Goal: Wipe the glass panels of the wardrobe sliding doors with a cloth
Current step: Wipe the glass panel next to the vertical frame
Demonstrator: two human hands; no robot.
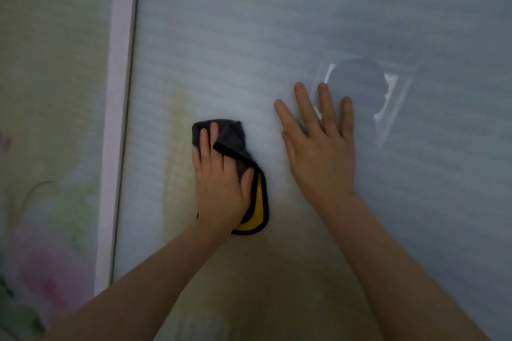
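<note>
Glass panel (277, 36) of the sliding door fills the view, with a grey-and-yellow cloth (235, 147) bunched under the left hand (219, 183), whose fingers curl over its top edge and press it to the glass. Just beside it, the right hand (321, 147) lies flat, fingers straight and spread, holding nothing. Wiping looks mid-way: the pale frame (116, 119) lies beyond the left fingers, and how much glass is done I cannot tell.

Your left hand (219, 183) and right hand (321, 147) are both bare: no gloves, and no rings or bands show on the fingers that can be seen. Your wrists carry no watch or bracelet. Both of your forearms are uncovered right down to the bottom edge of the view, with no sleeve or cuff showing anywhere along them.
</note>
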